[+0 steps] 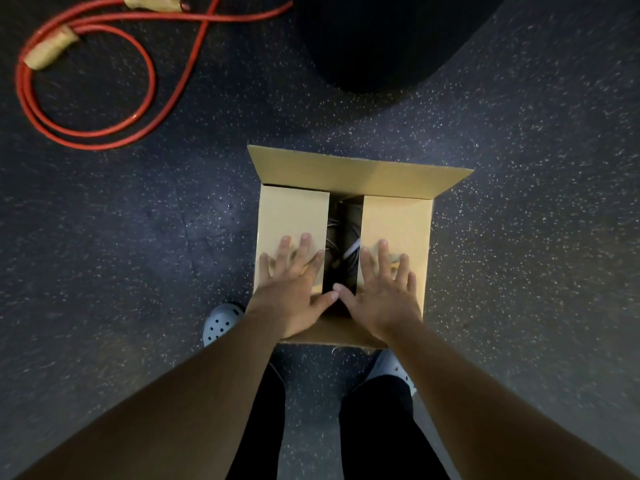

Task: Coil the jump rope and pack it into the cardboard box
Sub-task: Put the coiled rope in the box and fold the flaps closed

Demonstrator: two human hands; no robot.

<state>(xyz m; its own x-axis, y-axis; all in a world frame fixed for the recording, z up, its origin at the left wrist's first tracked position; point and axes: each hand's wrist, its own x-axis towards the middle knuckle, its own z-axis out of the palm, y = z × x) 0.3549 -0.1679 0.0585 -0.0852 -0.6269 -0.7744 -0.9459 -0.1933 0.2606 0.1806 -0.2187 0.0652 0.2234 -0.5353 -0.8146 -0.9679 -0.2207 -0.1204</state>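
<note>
A cardboard box [398,181] stands on the dark speckled floor in front of my feet. Its two side flaps are folded in, with a narrow gap between them. Through the gap I see a dark coiled rope [341,244] with a pale piece inside. My left hand [294,282] lies flat, fingers spread, on the left flap. My right hand [384,285] lies flat on the right flap. The far flap stands open. A red jump rope [86,136] with tan-wrapped handles lies looped on the floor at the top left, well away from both hands.
A large black rounded object [381,39] sits on the floor beyond the box. My feet in pale blue clogs [220,322] stand just behind the box. Speckled floor [536,220] surrounds the box on both sides.
</note>
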